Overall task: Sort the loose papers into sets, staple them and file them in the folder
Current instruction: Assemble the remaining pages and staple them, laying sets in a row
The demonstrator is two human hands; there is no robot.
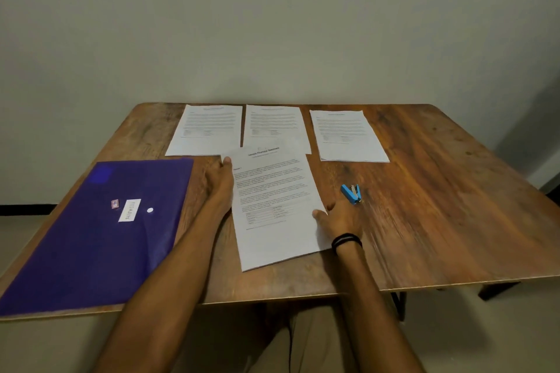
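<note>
A printed paper set point(272, 206) lies slightly skewed in the middle of the wooden table point(439, 206). My left hand point(219, 183) lies straight along its left edge, thumb on the top left corner. My right hand point(338, 219) rests at its right edge with the thumb on the sheet and the fingers spread on the table. Three more paper sets lie in a row at the back: left point(206, 130), middle point(274, 124), right point(348, 136). A purple folder point(91, 239) lies closed at the near left. A small blue stapler point(351, 193) sits just right of my right hand.
The table stands against a plain wall point(272, 24). The folder's near corner reaches the table's front edge. Bare wood stretches to the right of the stapler. A table leg point(400, 303) shows under the front edge.
</note>
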